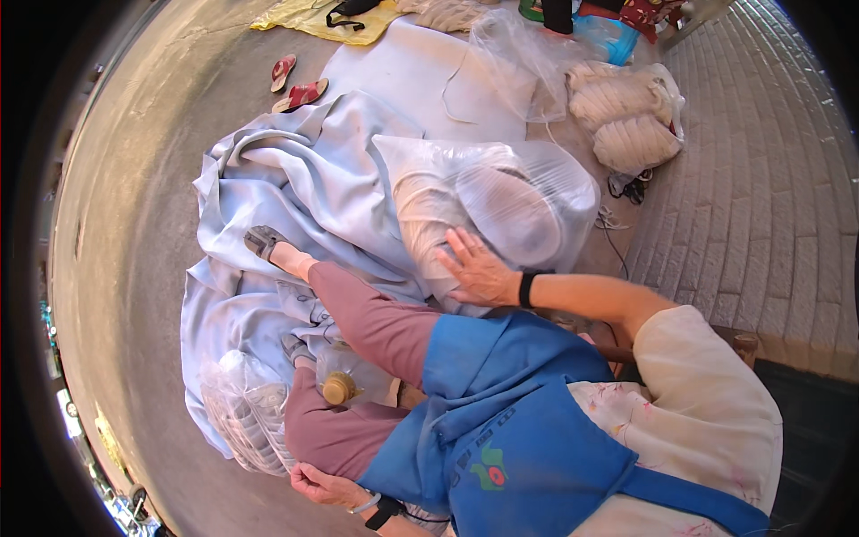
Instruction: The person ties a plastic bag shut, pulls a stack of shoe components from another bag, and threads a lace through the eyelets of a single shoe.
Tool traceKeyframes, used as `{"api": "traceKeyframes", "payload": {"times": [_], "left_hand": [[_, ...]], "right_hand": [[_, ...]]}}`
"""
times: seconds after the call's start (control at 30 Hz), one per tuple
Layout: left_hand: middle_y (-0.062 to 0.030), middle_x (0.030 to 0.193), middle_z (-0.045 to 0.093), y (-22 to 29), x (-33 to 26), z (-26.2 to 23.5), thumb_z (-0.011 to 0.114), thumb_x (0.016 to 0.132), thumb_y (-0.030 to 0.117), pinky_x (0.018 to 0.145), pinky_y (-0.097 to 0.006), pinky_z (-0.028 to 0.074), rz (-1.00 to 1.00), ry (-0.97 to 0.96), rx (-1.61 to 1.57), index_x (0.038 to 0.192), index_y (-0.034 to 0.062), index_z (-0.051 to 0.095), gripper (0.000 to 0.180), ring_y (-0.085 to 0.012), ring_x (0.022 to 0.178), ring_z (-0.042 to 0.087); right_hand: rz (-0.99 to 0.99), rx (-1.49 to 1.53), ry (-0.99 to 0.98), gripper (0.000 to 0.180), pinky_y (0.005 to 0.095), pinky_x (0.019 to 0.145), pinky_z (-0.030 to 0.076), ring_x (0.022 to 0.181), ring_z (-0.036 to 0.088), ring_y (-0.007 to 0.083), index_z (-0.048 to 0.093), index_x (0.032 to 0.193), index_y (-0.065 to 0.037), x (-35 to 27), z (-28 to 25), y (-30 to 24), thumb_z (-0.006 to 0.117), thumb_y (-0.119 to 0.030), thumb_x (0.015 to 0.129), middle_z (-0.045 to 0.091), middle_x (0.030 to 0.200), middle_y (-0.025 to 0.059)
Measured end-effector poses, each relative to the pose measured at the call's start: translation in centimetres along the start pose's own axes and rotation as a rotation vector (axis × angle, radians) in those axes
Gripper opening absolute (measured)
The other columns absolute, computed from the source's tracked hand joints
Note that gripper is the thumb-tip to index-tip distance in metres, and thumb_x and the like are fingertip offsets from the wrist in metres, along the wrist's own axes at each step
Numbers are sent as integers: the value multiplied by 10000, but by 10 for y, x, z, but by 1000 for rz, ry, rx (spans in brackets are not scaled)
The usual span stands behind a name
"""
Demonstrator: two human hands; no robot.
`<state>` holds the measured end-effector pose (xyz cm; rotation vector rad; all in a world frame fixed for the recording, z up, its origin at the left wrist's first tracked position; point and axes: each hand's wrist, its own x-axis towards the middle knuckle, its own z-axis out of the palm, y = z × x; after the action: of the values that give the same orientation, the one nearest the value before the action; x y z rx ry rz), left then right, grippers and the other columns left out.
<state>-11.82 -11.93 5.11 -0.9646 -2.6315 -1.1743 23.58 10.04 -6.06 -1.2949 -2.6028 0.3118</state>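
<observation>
My right hand [483, 270], with a dark band at the wrist, lies with its fingers spread on a large clear plastic bag [420, 201]. Stacked beige pieces show through the plastic, with a pale oval end facing up; their exact kind is unclear. My left hand [329, 488] hangs beside my left thigh, fingers curled in. Whether anything sits inside those fingers is hidden. Near that knee rests another clear bag [246, 407] with pale, ribbed contents. A bottle with a yellowish cap [339, 387] stands between my legs.
A crumpled pale blue cloth [304, 170] spreads under my feet and the bags. Red slippers [302, 95] lie beyond it. At the far right are bagged beige bundles [626, 112], a dark cable [619, 246] and a light blue container [613, 38]. Paving bricks [743, 179] border the right side.
</observation>
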Motion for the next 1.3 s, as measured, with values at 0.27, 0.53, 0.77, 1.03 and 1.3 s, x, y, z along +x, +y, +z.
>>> {"api": "traceKeyframes", "payload": {"times": [0.27,0.53,0.77,1.03,1.3], "left_hand": [[-136,881,551,5,-5,3,504,903,242,759,-323,420,-72,2,0,941,-54,534,301,-238,818,503],[-131,879,539,6,-4,1,492,910,247,745,-319,417,-123,-10,-41,939,-55,531,306,-232,805,488],[-84,837,524,18,2,-4,511,899,199,661,-279,419,-80,-134,32,953,-33,518,238,-166,731,485],[-19,777,524,128,-12,1,531,859,55,580,-207,422,17,-539,-305,934,10,523,88,-91,644,503],[-83,773,555,188,-34,42,587,784,-11,610,-258,454,198,-952,-336,871,5,546,98,-167,632,545]], "right_hand": [[-6,-15,-32,702,507,994,271,1250,277,415,414,1273,-55,26,85,-22,656,-382,702,301,1337,256],[208,-362,83,479,527,952,300,1202,366,356,440,1218,-2,12,1,56,506,-135,763,364,1296,226],[267,-344,21,473,456,878,390,1154,413,342,448,1206,15,-7,16,106,506,-95,750,379,1290,210],[630,-112,337,618,452,917,354,1131,424,358,429,1213,-31,17,-35,133,684,-236,689,430,1237,175],[653,45,247,448,431,822,412,965,489,364,458,1113,-46,-10,-12,156,644,-128,713,497,1016,167]]}}
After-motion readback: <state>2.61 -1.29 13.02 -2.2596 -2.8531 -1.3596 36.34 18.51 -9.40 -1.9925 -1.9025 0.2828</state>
